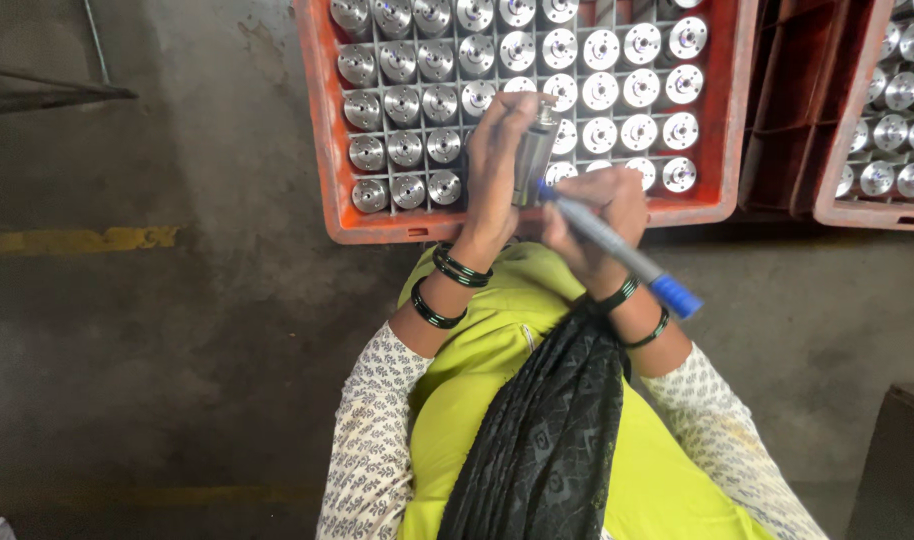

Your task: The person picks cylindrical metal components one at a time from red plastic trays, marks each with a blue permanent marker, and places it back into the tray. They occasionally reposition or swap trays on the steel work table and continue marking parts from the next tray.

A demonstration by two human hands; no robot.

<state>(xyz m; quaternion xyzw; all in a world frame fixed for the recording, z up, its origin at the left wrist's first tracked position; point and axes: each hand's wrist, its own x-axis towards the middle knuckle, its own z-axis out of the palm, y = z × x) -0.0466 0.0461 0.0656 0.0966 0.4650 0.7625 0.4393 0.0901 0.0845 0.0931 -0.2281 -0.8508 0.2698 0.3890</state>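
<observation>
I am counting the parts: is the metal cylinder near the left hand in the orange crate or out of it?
Out: the left hand holds the metal cylinder above the orange crate.

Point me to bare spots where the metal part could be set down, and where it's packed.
Free: the concrete floor left of the orange crate, around the yellow line; the floor strip below the second crate. Crowded: the orange crate's grid is packed with metal cylinders. Left hand holds the metal part, right hand a blue marker.
</observation>
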